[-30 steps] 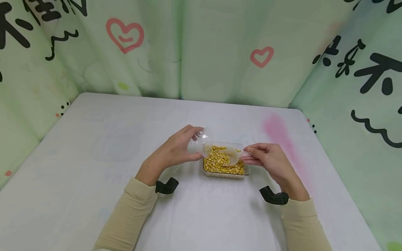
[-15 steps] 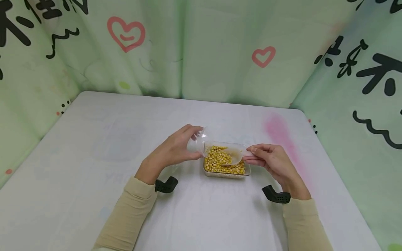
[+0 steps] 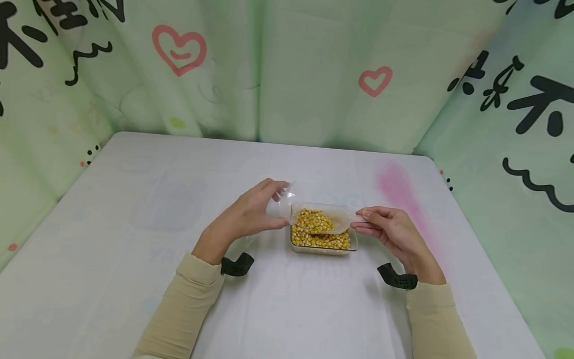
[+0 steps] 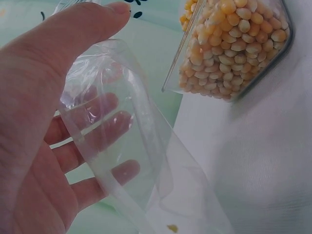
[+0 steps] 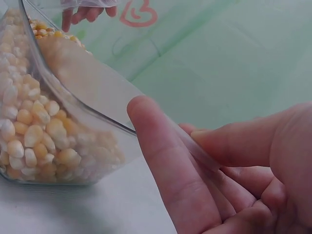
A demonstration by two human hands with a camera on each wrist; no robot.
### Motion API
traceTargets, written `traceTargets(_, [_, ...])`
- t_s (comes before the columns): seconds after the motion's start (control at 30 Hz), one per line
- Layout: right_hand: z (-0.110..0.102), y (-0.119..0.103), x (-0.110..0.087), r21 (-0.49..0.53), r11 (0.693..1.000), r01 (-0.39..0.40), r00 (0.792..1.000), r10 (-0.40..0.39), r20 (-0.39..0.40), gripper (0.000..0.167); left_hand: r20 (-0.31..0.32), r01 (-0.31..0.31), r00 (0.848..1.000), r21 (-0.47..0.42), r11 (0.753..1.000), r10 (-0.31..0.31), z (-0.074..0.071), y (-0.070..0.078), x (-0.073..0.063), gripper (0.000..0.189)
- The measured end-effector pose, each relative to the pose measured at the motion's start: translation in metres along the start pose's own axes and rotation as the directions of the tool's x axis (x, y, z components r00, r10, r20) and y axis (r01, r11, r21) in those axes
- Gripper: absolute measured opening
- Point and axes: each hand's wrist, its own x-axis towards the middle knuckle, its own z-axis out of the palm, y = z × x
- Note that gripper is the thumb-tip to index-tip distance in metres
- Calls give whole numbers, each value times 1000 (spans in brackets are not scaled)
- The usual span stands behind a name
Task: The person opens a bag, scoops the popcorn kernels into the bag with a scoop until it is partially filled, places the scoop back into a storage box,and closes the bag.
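Note:
Clear plastic bag (image 4: 146,146) film hangs from my left hand (image 3: 251,212), which holds it between thumb and fingers at the container's left side. A small yellow bit (image 4: 172,228) shows low in the bag. My right hand (image 3: 394,229) pinches the handle of a translucent white scoop (image 3: 343,219) at the container's right end. The scoop's bowl lies in the corn kernels (image 3: 309,224), with kernels on its left part. In the right wrist view the scoop (image 5: 92,83) reaches over the rim of the glass container (image 5: 83,107). Kernels nearly fill that container.
The container stands on a white-covered table (image 3: 287,309), with a pink patch (image 3: 396,182) to its right. A green printed curtain (image 3: 309,75) hangs behind the table and along its sides.
My right hand has shifted a little to the right with the scoop, and more kernels show at the left of its bowl. My left hand and the bag have hardly moved.

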Motion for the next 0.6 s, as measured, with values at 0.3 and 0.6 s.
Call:
traceTargets(0.3, [-6, 3, 0, 93, 996, -5, 1000, 3, 24, 18, -1, 2, 1000, 6, 1000, -2, 1, 0, -1, 72])
traceTargets(0.6, [-7, 4, 2, 157, 987, -22, 1000, 20, 18, 19, 9, 2, 1000, 12, 1000, -2, 2, 0, 0, 72])
